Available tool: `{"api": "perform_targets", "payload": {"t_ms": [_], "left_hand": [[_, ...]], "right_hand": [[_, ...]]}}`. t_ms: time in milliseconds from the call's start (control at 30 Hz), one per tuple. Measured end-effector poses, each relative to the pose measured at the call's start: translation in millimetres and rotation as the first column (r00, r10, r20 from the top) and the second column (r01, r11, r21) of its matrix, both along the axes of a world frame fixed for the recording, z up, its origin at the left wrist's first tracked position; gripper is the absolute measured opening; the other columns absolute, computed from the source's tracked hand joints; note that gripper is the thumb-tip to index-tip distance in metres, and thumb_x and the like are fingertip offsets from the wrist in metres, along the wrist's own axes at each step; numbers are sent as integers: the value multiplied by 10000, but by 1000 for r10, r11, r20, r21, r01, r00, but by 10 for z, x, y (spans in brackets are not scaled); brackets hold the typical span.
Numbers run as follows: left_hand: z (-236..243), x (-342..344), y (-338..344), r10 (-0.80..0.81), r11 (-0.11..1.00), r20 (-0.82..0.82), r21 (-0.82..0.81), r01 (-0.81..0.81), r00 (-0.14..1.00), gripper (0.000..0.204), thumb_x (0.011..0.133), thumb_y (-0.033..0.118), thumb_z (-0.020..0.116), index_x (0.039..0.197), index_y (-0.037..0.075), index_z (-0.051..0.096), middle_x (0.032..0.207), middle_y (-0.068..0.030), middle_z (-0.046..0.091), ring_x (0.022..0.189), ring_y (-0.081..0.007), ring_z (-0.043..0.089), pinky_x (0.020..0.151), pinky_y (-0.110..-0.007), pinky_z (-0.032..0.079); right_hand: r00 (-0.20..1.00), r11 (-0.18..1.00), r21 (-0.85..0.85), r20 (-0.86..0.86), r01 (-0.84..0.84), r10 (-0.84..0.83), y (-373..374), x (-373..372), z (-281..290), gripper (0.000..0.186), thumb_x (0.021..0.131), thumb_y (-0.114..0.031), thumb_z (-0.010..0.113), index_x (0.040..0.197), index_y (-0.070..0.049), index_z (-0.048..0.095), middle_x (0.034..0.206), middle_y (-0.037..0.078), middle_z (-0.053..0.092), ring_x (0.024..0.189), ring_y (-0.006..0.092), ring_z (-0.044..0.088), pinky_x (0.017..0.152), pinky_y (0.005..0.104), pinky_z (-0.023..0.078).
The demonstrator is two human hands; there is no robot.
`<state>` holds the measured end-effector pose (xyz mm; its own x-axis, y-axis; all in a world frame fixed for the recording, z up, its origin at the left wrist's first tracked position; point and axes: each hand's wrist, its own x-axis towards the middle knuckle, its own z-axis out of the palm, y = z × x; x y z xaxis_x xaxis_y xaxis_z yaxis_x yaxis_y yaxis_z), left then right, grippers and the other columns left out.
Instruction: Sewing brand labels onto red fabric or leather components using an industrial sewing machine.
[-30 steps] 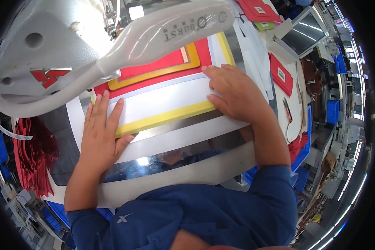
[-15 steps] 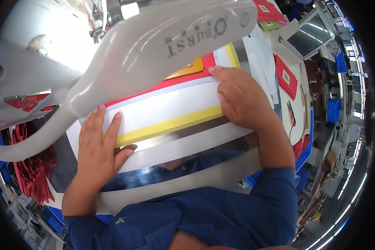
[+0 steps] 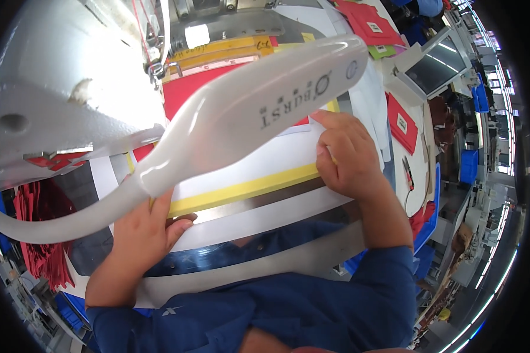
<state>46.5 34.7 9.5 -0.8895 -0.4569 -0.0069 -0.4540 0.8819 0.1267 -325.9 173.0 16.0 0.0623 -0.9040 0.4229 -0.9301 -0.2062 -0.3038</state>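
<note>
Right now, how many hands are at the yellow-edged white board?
2: left hand at the left end of the board, partly behind the pale lamp; right hand at the right end. The lamp could hide others.

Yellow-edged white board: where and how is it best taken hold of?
Probably by both ends of the near yellow edge, one hand each, coming from the person's side. The white board is wide and that edge is exposed, while the pale gooseneck fixture hides part of the board farther back. The left hand and right hand are near those ends.
</note>
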Motion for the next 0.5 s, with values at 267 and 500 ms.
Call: {"api": "perform_targets", "payload": {"t_ms": [267,500], "left_hand": [[-6,-8,-63,-50,999,-25,5,50,998,833,947,544,720,1573,33,515,1627,-342,423,1437,-526,486,1191,-628,373],[19,8,-51,4,1000,-12,16,-4,1000,801,914,589,744,1490,53,595,1610,-350,446,1484,-514,454,1218,-618,351]], "right_hand": [[997,975,219,-50,-42,54,28,76,-18,193,833,2,684,1002,-33,599,1335,245,704,1249,430,680,1083,533,537],[995,959,281,-76,-41,65,-5,122,11,182,843,-23,677,1006,-32,597,1359,246,695,1274,412,675,1101,531,523]]}}
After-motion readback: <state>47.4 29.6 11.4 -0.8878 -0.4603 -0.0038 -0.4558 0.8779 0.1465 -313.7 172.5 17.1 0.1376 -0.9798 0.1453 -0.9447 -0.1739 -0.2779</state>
